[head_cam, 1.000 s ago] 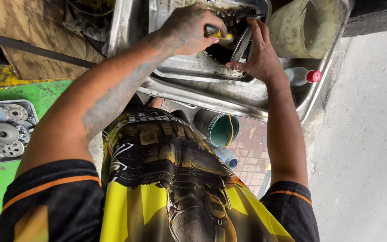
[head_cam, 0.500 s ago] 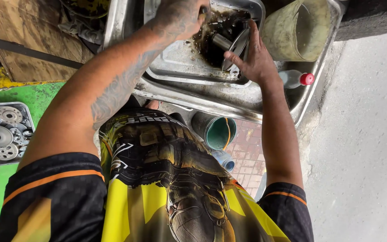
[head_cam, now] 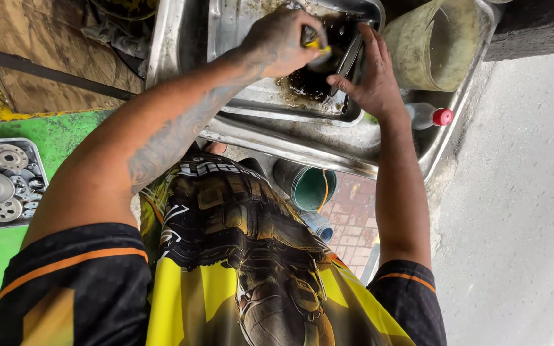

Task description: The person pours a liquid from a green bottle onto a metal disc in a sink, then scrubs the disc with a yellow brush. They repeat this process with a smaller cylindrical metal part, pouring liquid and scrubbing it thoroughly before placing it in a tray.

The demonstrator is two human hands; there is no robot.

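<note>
A dirty steel tray (head_cam: 245, 96) with dark oily liquid sits inside a larger steel sink (head_cam: 277, 144). My left hand (head_cam: 280, 41) is closed around a small tool with a yellow handle (head_cam: 315, 43), held over the dark liquid. My right hand (head_cam: 367, 77) grips a long grey metal part (head_cam: 349, 61) that stands tilted in the tray, fingers wrapped along it. Both hands are close together above the tray's far right corner. What the yellow tool's tip touches is hidden by my fingers.
A grimy plastic bucket (head_cam: 431, 45) and a clear bottle with a red cap (head_cam: 431, 116) lie in the sink at right. A green pipe opening (head_cam: 309, 186) sits below the sink. At left, a metal tray of gears and discs (head_cam: 1, 182) rests on a green surface (head_cam: 65, 131).
My left hand dipped out toward the top edge and has come back down over the tray with the yellow-handled tool. My right hand stays on the metal part.
</note>
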